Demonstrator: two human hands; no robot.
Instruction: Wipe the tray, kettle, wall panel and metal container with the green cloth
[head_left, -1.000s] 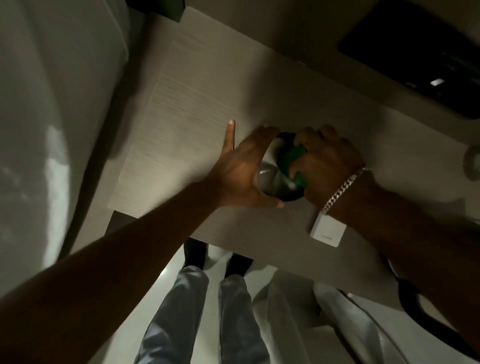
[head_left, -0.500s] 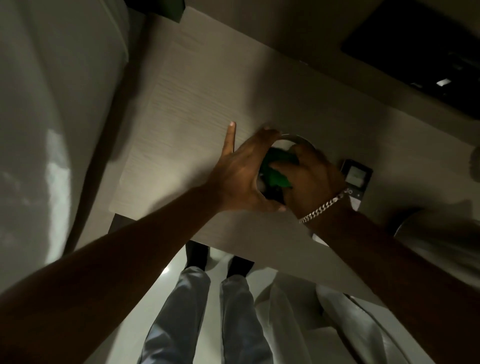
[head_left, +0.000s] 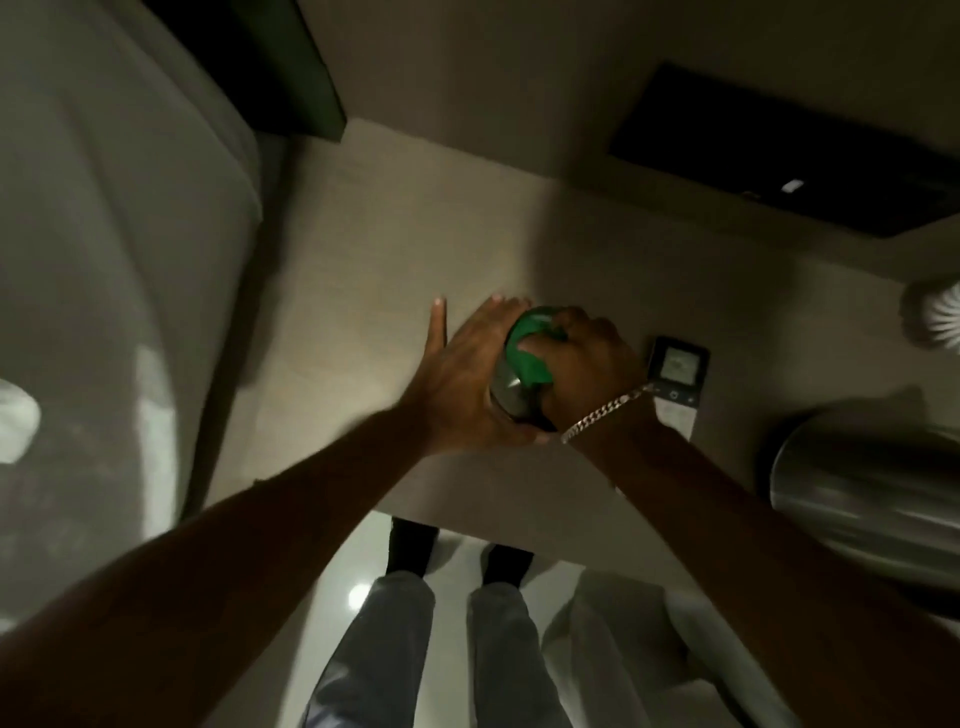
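Note:
A small round metal container (head_left: 506, 389) stands on the pale wooden desk (head_left: 374, 291). My left hand (head_left: 462, 379) cups its left side, fingers wrapped around it and thumb stretched up. Bunched in my right hand (head_left: 587, 364) is the green cloth (head_left: 530, 353), pressed onto the container's top. Most of the container is hidden by both hands. At the right edge a large shiny steel kettle (head_left: 862, 499) shows, blurred.
A small white device with a screen (head_left: 678, 374) lies on the desk just right of my right wrist. A black panel (head_left: 779, 156) sits at the back right, a white curtain (head_left: 104, 260) on the left. Below the desk edge are my legs and a white chair (head_left: 649, 665).
My right hand has shifted the green cloth over the container's top, from its right side toward the middle. My left hand stays on the container. The view has tilted, so the kettle now shows.

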